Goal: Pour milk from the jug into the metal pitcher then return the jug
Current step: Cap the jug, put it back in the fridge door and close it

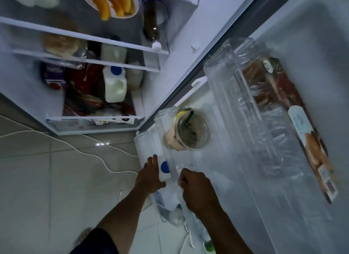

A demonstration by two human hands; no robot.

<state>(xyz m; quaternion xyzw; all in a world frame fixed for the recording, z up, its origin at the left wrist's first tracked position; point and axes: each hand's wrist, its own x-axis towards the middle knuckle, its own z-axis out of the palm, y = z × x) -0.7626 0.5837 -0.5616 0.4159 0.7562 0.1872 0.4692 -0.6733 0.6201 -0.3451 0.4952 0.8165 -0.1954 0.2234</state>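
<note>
The milk jug (164,194), white with a blue cap and a blue label, stands low in the bottom bin of the open fridge door (302,45), below me. My left hand (151,175) lies against the jug's left side, fingers reaching past the cap. My right hand (194,187) is closed in a fist at the jug's right side, by the bin's clear rail (168,146); its fingers are hidden, seemingly around the handle. No metal pitcher is in view.
A lidded plastic cup (188,132) with a straw stands in the same bin. A long biscuit packet (309,136) lies in the upper door bin. Inside the fridge are a second milk jug (115,87), bottles and yellow food on a plate (111,2). A white cable (90,153) crosses the tiled floor.
</note>
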